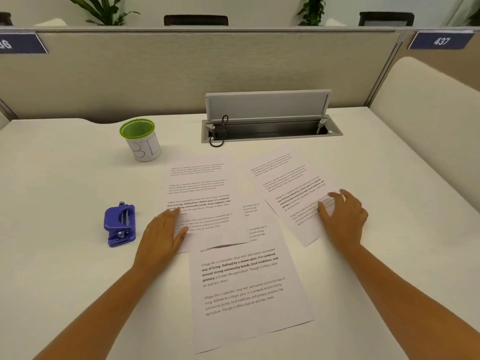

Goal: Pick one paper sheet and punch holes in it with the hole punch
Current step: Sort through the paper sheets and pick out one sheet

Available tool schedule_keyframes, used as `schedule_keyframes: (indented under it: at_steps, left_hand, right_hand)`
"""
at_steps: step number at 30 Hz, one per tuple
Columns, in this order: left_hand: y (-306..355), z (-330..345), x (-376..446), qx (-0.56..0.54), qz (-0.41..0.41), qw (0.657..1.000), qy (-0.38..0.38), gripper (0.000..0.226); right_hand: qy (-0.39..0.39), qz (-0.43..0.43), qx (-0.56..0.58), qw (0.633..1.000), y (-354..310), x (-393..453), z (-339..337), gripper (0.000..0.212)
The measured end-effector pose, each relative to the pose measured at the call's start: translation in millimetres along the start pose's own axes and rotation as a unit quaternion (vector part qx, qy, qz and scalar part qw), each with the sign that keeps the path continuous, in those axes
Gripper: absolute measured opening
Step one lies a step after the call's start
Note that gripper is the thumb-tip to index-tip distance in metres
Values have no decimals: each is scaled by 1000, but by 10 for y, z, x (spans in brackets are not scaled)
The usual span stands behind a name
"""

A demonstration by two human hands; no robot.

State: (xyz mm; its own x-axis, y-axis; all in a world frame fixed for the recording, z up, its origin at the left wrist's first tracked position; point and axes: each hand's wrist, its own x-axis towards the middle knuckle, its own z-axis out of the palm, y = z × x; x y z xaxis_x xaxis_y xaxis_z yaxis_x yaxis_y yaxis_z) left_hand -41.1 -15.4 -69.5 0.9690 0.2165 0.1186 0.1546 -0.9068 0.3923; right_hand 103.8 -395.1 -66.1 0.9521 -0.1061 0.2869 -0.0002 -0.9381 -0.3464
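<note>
Three printed paper sheets point(249, 287) overlapping on the white surface point(65, 255), left hand point(162, 232) flat on the left sheet point(200, 188), fingers straight, right hand point(342, 216) spread on the right sheet point(283, 178), blue hole punch point(120, 224) just left of the left fingers, green-rimmed cup point(142, 140) beyond

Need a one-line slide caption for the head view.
Both hands rest on printed sheets; hole punch sits untouched.

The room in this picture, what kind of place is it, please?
Most likely an open-plan office desk. A fabric partition carries a numbered sign reading 437, a cable hatch stands open in the white table, and printed paper sheets lie beside a blue hole punch.
</note>
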Motion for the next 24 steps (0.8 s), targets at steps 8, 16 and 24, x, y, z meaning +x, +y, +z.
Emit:
schedule_keyframes:
  at_steps: [8, 16, 24]
  left_hand:
    - [43, -27, -40, -32, -24, 998, 45, 44]
    - [75, -38, -56, -28, -31, 998, 54, 40]
    - [123, -73, -152, 72, 48, 984, 154, 41]
  right_hand:
    - [-137, 59, -74, 986, 26, 84, 73, 75]
    - [-122, -2, -129, 984, -69, 144, -140, 64]
    - [-88, 31, -53, 994, -295, -13, -304, 31]
